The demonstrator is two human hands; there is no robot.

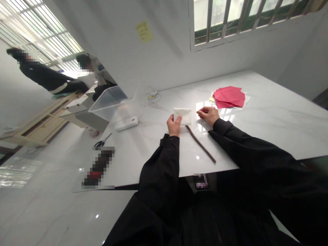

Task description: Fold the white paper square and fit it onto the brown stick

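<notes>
My left hand point(174, 125) grips a small cream-white envelope point(186, 114), thumb across its front and fingers behind. A flap crease runs along the envelope's upper part. Just to the right, apart from the envelope, my right hand point(208, 114) is closed in a pinch over the table. Whatever its fingertips may hold is too small to make out. Below the envelope a thin brown stick point(201, 145) lies slantwise on the white marbled table point(159, 150), its upper end reaching the envelope's lower edge in this view.
Red paper sheets point(229, 96) lie on paler ones at the right. Leftward are a white power strip point(127, 123), a clear plastic bin point(112, 102), scissors point(103, 140) and a blurred dark object point(98, 168). Two people are in the left background. A yellow note point(144, 31) is on the wall.
</notes>
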